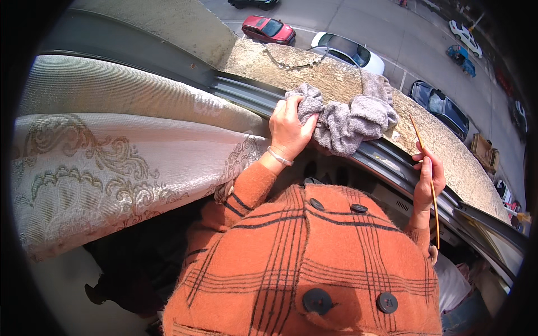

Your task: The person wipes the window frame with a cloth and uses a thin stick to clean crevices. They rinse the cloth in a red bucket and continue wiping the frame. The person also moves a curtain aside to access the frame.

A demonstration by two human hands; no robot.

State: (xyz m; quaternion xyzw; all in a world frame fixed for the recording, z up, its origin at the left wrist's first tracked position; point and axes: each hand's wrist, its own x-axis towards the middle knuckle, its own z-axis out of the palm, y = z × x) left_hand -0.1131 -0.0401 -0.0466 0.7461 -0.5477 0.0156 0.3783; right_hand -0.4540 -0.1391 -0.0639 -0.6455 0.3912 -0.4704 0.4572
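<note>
My left hand (290, 126) grips one end of a bunched grey terry cloth (357, 119). The cloth lies across the metal window track (248, 95), and part of it spreads over the rough outer ledge (437, 143). In my right hand (428, 178) is a thin yellowish stick (434, 206), held between thumb and fingers. Its narrow, darker tip points away from me over the ledge, and its other end reaches down beside my sleeve. The stick and the cloth are apart.
A patterned curtain (126, 155) hangs at my left. On the outer ledge lies a dark strip with pale clips (294, 65). Far below, beyond the ledge, are a red car (269, 30), a white car (349, 52) and a dark car (439, 109). A window frame (489, 231) stands at the right.
</note>
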